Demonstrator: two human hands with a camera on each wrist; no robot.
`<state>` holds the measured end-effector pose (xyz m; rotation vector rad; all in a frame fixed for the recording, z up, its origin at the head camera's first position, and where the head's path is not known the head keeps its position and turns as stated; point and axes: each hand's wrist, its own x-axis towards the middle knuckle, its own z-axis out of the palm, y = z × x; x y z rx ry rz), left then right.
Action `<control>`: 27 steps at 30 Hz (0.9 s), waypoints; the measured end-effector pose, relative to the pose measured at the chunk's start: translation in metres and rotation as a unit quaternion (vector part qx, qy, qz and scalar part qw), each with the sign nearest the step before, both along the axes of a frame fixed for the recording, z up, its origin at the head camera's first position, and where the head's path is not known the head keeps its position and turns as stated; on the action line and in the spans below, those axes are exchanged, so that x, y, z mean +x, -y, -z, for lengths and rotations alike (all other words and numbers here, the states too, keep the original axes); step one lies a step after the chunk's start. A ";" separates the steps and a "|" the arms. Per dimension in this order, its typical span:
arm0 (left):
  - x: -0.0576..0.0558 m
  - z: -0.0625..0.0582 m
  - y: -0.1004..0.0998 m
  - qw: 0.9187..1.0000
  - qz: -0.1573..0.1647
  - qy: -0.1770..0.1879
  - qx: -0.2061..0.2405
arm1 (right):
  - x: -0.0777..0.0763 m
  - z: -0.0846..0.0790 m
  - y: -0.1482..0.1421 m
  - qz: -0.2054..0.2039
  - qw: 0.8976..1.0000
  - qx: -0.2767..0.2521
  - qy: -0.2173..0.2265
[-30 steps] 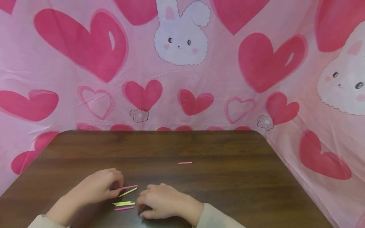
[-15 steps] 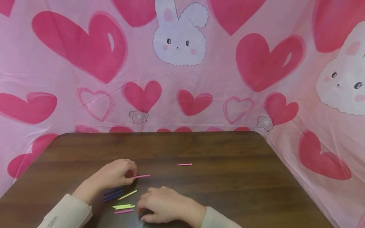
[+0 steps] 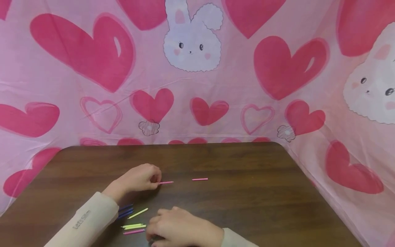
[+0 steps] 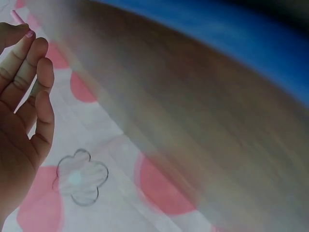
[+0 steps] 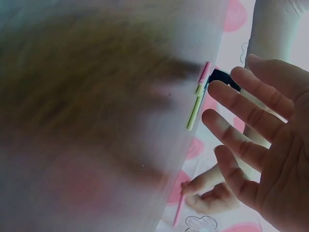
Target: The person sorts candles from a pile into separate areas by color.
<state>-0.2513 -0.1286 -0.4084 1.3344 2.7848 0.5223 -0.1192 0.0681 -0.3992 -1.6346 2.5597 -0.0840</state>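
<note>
In the head view my left hand (image 3: 143, 177) pinches one end of a thin pink stick (image 3: 166, 182) between thumb and forefinger. The stick points right, toward another pink stick (image 3: 200, 179) lying apart on the table. The left wrist view shows the held stick (image 4: 17, 17) at my fingertips, the other fingers loosely bent. My right hand (image 3: 182, 226) rests near the front with relaxed fingers, holding nothing. Just left of it lie yellow sticks (image 3: 134, 226) and a pink stick (image 3: 133, 232). Farther up are a slanted yellow stick (image 3: 138, 213) and dark blue sticks (image 3: 125, 212), partly hidden by my left sleeve.
The dark brown wooden table (image 3: 247, 195) stretches wide, with rounded far corners. A pink cloth (image 3: 185, 82) printed with hearts and rabbits hangs behind it and along the sides.
My left hand has carried the pink stick away from the pile, up and to the right, toward the lone pink stick. The blue sticks came into view. My right hand has barely moved.
</note>
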 end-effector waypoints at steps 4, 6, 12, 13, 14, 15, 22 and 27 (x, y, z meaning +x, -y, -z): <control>-0.008 0.001 -0.015 1.000 0.001 0.016 -0.012 | 0.001 0.001 -0.003 -0.008 1.000 -0.001 0.006; -0.011 -0.001 -0.020 1.000 0.004 0.014 -0.021 | 0.003 0.001 -0.004 -0.010 1.000 -0.003 0.009; -0.019 -0.011 -0.031 0.999 0.014 0.004 -0.028 | 0.003 0.000 -0.004 -0.010 0.999 -0.005 0.037; -0.020 -0.012 -0.033 0.999 0.015 0.007 -0.027 | 0.003 0.000 -0.004 -0.010 0.999 -0.004 0.037; -0.021 -0.013 -0.035 0.999 0.014 0.010 -0.028 | 0.003 -0.001 -0.004 -0.011 0.999 -0.004 0.041; -0.022 -0.013 -0.037 0.999 0.014 0.012 -0.028 | 0.003 -0.001 -0.003 -0.010 0.999 -0.004 0.041; -0.033 -0.010 -0.055 0.999 0.028 0.013 -0.023 | 0.003 -0.001 -0.004 -0.015 1.000 0.005 0.011; -0.038 -0.006 -0.064 0.998 0.029 0.025 -0.040 | 0.001 -0.002 -0.005 -0.011 0.999 0.005 0.037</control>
